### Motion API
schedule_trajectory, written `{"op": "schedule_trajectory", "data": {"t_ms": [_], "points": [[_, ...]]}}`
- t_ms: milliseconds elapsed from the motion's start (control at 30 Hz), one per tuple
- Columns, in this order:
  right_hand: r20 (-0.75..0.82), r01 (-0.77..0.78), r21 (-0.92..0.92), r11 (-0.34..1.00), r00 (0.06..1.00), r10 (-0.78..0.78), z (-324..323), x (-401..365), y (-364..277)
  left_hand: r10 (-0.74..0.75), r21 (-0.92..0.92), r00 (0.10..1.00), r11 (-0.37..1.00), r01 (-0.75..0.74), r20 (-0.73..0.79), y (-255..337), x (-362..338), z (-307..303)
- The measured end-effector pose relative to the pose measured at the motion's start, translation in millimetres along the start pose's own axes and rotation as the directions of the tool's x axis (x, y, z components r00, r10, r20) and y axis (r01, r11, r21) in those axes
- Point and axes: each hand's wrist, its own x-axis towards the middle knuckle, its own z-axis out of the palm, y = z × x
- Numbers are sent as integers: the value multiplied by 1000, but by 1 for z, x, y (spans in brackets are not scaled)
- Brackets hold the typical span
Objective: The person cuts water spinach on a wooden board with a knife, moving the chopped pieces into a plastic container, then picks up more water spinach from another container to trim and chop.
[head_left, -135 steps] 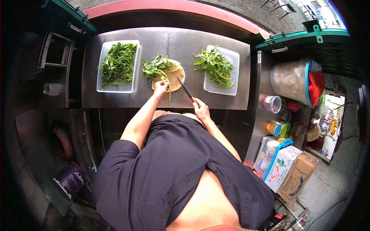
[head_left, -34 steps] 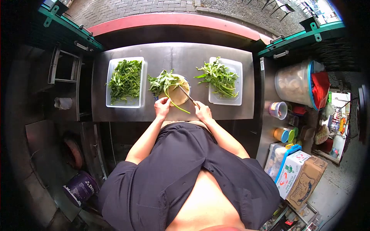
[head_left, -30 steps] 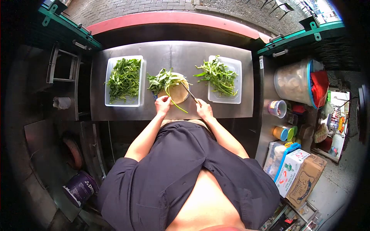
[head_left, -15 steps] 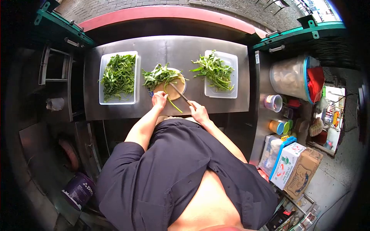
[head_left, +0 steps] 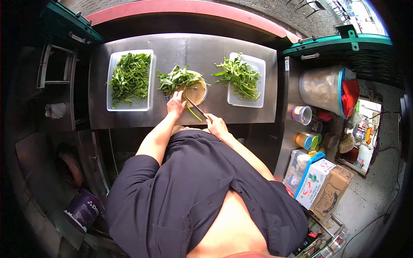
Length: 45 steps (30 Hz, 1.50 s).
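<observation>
A bunch of leafy green vegetables (head_left: 177, 80) lies across the left part of a round cutting board (head_left: 199, 93). Pressed on the stems at the near edge of the board, my left hand (head_left: 175, 105) holds the greens. One long stem sticks out from it toward me. My right hand (head_left: 217, 126) grips the handle of a knife (head_left: 196, 107). The blade slants up and left, its tip close to my left fingers and beside the stems. Whether the edge touches a stem is too small to tell.
On the steel table (head_left: 170, 47), a plastic tray (head_left: 150, 79) of loose leaves stands left and another tray (head_left: 261, 71) with long-stemmed greens stands right. A side counter holds a large lidded tub (head_left: 318, 88), small containers and a carton (head_left: 317, 180).
The knife has moved left and toward me, its tip now nearer my left hand. My left hand has shifted slightly up onto the stems, fingers straighter. The camera view has shifted a little.
</observation>
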Motion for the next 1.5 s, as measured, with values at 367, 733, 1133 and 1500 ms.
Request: {"op": "schedule_trajectory", "data": {"t_ms": [367,733,1133,1500], "points": [[-30,-9,-64,998,1000,8,2,-11,-11,45,50,996,998,-49,73,-10,2,2],[-113,52,46,998,992,-46,12,-10,-5,74,51,995,996,-77,64,-8,5,3],[-151,-19,49,999,988,26,11,-1,-1,-210,-42,978,977,210,-9,7,19,16],[-128,-113,99,989,984,125,-2,2,5,-348,-307,937,895,324,-25,4,14,4]]}}
